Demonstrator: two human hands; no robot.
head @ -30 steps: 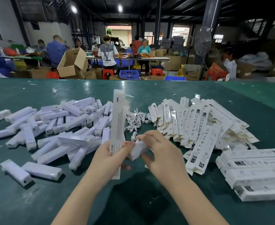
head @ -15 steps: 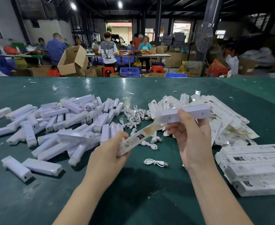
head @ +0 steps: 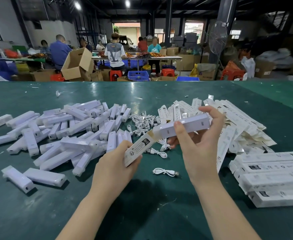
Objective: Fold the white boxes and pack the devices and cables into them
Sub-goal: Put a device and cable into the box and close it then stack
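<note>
My left hand grips the near end of a folded white box that slants up to the right. My right hand holds a long white device between thumb and fingers, its left end sitting in the box's open mouth. A heap of white devices covers the table's left side. Coiled white cables lie in a pile behind the box, and one loose cable lies between my wrists. Flat unfolded boxes are heaped to the right.
Packed white boxes are stacked at the right, near the green table front. Two single devices lie apart at the near left. Beyond the table's far edge, people work at other tables among cardboard cartons.
The box went from upright in my left hand to slanted. My right hand picked up a device and has brought its end into the box's mouth. The view moved in closer.
</note>
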